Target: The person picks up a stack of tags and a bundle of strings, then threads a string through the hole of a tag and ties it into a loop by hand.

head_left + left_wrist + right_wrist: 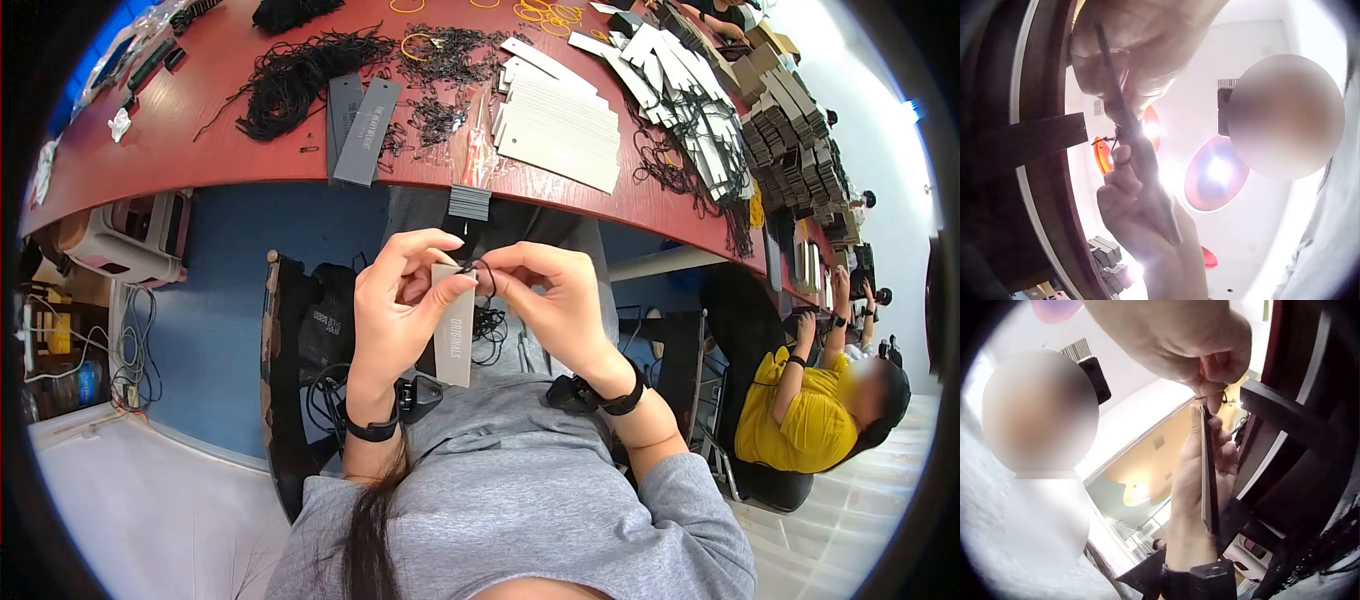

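Observation:
Over the lap in the head view, my left hand (pixel 395 295) pinches the top of a grey hang tag (pixel 455 335) printed "ORIGINALS" between thumb and fingers. Close beside it, my right hand (pixel 548 300) pinches a black cord (pixel 488 278) at the tag's upper end, with a loop bending past the fingertips. From the right wrist, the tag (pixel 1207 481) shows nearly edge-on, running down along the left palm. In the left wrist view, a small knotted end of the cord (pixel 1105 140) sticks out by the right fingertips.
A red table (pixel 240 165) lies ahead, holding a black cord bundle (pixel 290 85), dark printed tags (pixel 367 132), a pale tag stack (pixel 560 125) and black safety pins (pixel 440 120). Strung white tags (pixel 680 95) lie farther right. Another person in yellow (pixel 800 410) sits at right.

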The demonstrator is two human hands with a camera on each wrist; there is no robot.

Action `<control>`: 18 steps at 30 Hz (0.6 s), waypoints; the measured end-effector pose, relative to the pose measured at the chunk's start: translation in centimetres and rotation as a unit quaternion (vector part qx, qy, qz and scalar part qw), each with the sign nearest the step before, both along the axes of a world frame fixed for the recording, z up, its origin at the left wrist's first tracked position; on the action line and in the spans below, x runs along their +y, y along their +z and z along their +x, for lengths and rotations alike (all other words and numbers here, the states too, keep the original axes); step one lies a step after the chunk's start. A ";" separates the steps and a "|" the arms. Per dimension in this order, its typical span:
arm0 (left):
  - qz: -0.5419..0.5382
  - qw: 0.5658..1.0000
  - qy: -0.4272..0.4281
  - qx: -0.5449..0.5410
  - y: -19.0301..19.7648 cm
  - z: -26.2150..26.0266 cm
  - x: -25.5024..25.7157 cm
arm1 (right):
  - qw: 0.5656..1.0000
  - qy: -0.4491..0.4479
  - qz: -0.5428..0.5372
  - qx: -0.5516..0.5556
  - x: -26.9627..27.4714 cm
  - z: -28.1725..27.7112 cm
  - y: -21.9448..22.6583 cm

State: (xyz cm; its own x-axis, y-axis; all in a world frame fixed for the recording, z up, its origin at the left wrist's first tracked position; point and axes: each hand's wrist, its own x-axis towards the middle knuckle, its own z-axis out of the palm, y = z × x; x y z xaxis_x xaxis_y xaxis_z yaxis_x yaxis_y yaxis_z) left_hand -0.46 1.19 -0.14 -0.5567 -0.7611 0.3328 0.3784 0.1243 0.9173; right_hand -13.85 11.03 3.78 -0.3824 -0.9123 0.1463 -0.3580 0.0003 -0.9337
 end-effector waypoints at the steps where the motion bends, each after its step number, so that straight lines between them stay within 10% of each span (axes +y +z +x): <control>1: 0.000 1.000 0.000 0.000 0.0 0.2 0.0 | 1.000 0.000 0.000 0.000 0.0 -0.1 0.0; 18: 0.058 0.995 -0.077 0.022 -1.3 0.6 -0.9 | 0.978 0.152 0.038 -0.135 0.2 -0.9 0.3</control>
